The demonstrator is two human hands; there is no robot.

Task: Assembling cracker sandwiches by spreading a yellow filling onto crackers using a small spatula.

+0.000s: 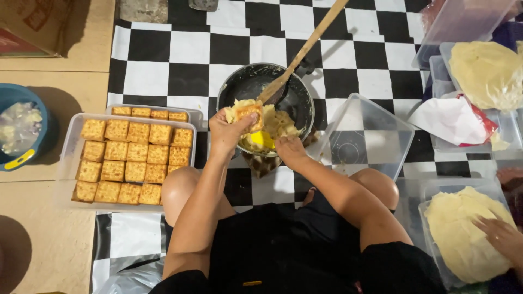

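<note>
At the far left a blue bucket stood on the wooden floor, and just beside it a clear tray held rows of filled tofu squares, well apart from your hands. Your left hand was clenched around one tofu piece, fingers curled under it and thumb on top, holding it over the near rim of the dark pot. Pale mashed filling lay in the pot just beside that piece, and a wooden spoon leaned in it, handle pointing up to the right. Your right hand rested at the pot's near edge, fingers bent toward something yellow; you couldn't tell whether it gripped it. Further right stood an empty clear container, then tubs of pale dough, where another person's hand touched the dough.
</note>
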